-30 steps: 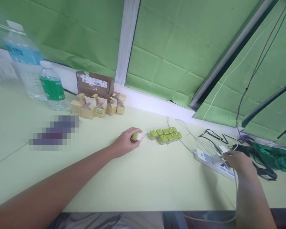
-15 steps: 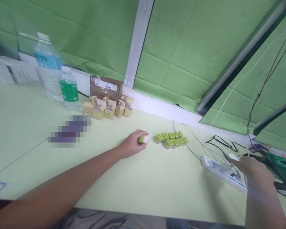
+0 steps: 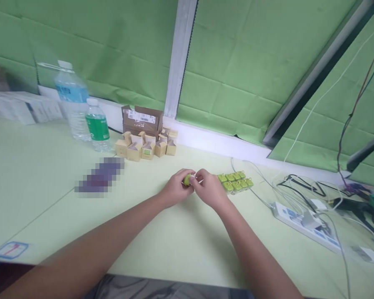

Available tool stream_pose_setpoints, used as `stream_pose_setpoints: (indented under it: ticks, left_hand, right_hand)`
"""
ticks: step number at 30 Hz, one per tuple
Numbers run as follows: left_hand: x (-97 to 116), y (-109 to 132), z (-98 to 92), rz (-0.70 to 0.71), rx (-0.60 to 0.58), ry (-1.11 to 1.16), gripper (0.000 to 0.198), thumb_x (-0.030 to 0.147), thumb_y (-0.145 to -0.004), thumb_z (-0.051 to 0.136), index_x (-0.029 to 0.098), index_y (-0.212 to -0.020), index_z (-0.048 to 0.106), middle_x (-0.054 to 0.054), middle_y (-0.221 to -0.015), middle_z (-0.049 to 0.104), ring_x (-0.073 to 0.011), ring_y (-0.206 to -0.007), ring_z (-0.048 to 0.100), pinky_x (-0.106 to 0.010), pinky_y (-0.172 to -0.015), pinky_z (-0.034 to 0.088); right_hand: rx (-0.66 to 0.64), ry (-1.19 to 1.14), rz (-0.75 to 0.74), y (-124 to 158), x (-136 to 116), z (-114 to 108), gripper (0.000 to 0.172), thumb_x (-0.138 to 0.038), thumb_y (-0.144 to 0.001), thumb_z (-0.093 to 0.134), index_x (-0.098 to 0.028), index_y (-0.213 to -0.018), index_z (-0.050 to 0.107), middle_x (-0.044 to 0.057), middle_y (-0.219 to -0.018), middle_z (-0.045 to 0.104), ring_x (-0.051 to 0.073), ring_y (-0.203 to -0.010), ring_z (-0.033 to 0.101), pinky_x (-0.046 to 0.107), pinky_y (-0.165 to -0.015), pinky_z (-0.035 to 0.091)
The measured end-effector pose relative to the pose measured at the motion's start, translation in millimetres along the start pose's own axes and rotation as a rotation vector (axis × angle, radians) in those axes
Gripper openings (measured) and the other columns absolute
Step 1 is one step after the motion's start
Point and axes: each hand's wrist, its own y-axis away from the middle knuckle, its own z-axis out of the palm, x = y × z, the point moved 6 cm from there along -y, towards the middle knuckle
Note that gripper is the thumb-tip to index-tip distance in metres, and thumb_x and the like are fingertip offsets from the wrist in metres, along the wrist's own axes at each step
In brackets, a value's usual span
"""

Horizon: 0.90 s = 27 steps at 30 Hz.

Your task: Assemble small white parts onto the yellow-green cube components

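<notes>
My left hand [image 3: 176, 190] is closed around a small green and white gadget [image 3: 187, 180] on the pale green table [image 3: 187, 245]. My right hand [image 3: 209, 189] meets it from the right, fingers pinched at the same gadget's white end. Just right of both hands sit two short rows of several matching green gadgets [image 3: 236, 182]. What my right fingers pinch is too small to make out.
Several small tan cartons [image 3: 145, 146] and a brown cardboard box [image 3: 141, 119] stand at the back beside two water bottles [image 3: 81, 110]. A white power strip [image 3: 305, 220] with tangled cables lies at the right. White boxes [image 3: 21, 108] sit far left.
My right hand left the power strip and swung left to join my left hand at the green gadget. The view shifted to the left.
</notes>
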Motion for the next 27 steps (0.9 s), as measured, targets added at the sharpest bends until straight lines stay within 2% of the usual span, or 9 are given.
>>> stream_pose_setpoints:
  ticks: [6,10,13,19,24,27]
  left_hand:
    - [-9,0,2.6,0.016,-0.008,-0.022,0.037,0.018,-0.079,0.063,0.020,-0.116,0.061,-0.009,-0.115,0.062,-0.0217,-0.100,0.064,-0.028,-0.069,0.056]
    - [-7,0,2.9,0.041,-0.017,-0.005,0.037,0.018,-0.079,0.064,0.020,-0.116,0.061,-0.009,-0.114,0.063,-0.0219,-0.102,0.064,-0.029,-0.075,0.056]
    - [-7,-1,2.9,0.038,-0.046,0.001,0.039,0.017,-0.079,0.063,0.020,-0.117,0.061,-0.008,-0.115,0.064,-0.0216,-0.101,0.065,-0.029,-0.076,0.056]
    - [-4,-3,5.6,0.002,-0.100,0.022,0.041,0.015,-0.079,0.060,0.020,-0.120,0.062,-0.008,-0.118,0.065,-0.0202,-0.099,0.065,-0.026,-0.075,0.055]
    - [6,-5,7.2,0.043,-0.149,0.032,0.041,0.012,-0.077,0.057,0.020,-0.117,0.063,-0.006,-0.116,0.065,-0.0193,-0.099,0.064,-0.024,-0.073,0.053]
    - [10,-6,7.4,0.094,-0.157,0.014,0.043,0.010,-0.077,0.057,0.021,-0.117,0.063,-0.006,-0.116,0.064,-0.0196,-0.102,0.063,-0.026,-0.078,0.053]
  right_hand:
    - [-0.021,-0.468,0.151,-2,41,27,0.037,-0.054,-0.082,0.068,-0.019,-0.095,0.063,0.005,-0.089,0.070,0.018,-0.067,0.066,0.029,-0.057,0.054]
    - [-0.084,-0.635,0.135,-2,40,34,0.042,-0.053,-0.076,0.075,-0.017,-0.096,0.065,0.007,-0.092,0.071,0.019,-0.080,0.068,0.032,-0.073,0.057]
    - [-0.119,-0.682,0.122,-3,37,35,0.044,-0.050,-0.071,0.080,-0.017,-0.096,0.067,0.007,-0.094,0.073,0.019,-0.084,0.068,0.033,-0.078,0.056]
    - [-0.147,-0.782,0.205,-5,43,29,0.041,-0.043,-0.063,0.085,-0.016,-0.086,0.066,0.003,-0.081,0.070,0.017,-0.074,0.066,0.031,-0.073,0.055]
    - [-0.135,-0.714,0.212,-6,42,22,0.032,-0.034,-0.063,0.080,-0.016,-0.084,0.065,0.002,-0.077,0.067,0.017,-0.072,0.063,0.029,-0.069,0.052]
    - [-0.082,-0.623,0.202,-7,45,21,0.026,-0.029,-0.062,0.074,-0.016,-0.082,0.063,0.001,-0.075,0.066,0.017,-0.071,0.061,0.028,-0.066,0.049]
